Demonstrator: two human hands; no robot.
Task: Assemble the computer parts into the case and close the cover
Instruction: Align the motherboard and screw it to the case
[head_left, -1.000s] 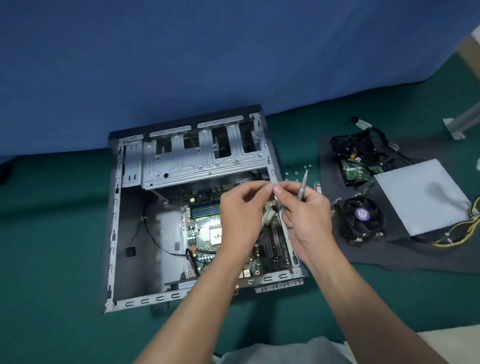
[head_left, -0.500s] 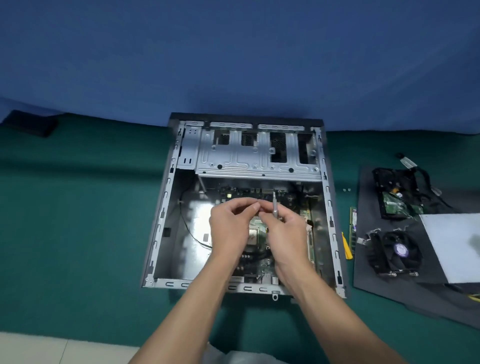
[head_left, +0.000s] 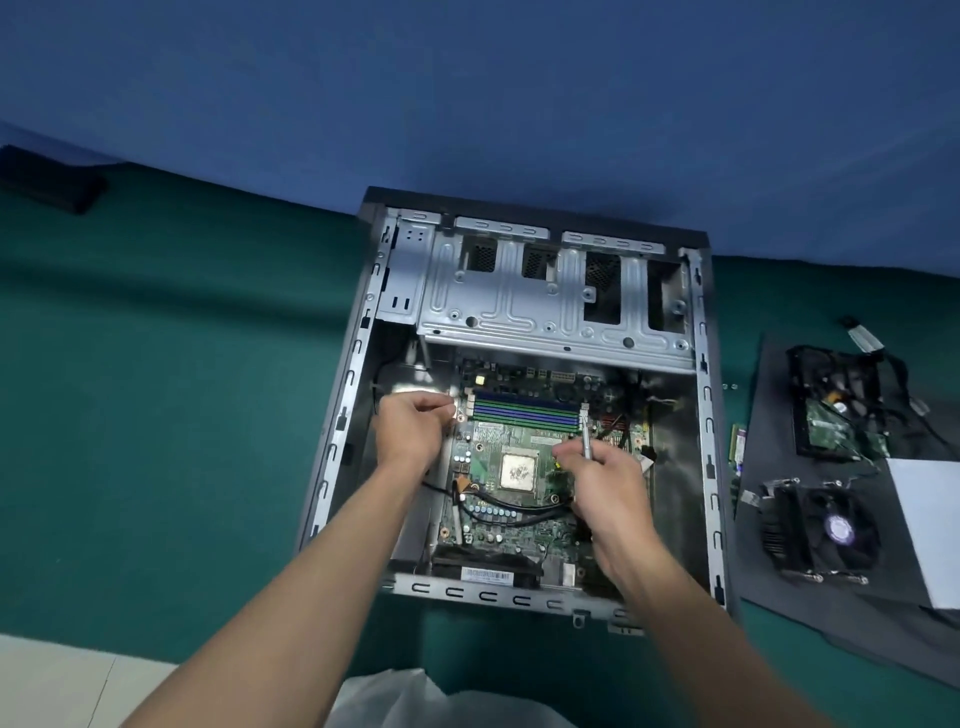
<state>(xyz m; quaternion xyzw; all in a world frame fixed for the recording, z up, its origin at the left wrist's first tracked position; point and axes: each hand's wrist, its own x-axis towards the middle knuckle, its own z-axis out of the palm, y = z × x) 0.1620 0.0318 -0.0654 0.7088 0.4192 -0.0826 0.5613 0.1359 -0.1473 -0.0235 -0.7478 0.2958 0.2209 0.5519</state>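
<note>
The open computer case (head_left: 704, 395) lies flat on the green table, its drive cage (head_left: 550, 306) at the far end. The motherboard (head_left: 498, 525) sits inside, with the bare processor (head_left: 518, 470) in its middle and memory slots (head_left: 524, 410) above. My left hand (head_left: 413, 434) is at the board's upper left corner, fingertips pinched together as on a small screw that I barely see. My right hand (head_left: 605, 488) grips a thin silver screwdriver (head_left: 586, 439), whose tip points up at the right end of the memory slots.
On a dark mat (head_left: 779, 597) right of the case lie a cooler fan (head_left: 826, 530), a hard drive with cables (head_left: 836, 415) and a white sheet (head_left: 930, 519). A memory stick (head_left: 737, 441) and loose screws (head_left: 730, 386) lie beside the case. Blue backdrop behind.
My hands, joined above the board before, have come apart. The left went to the board's upper left corner; the right stayed over the middle with the screwdriver. The view moved closer.
</note>
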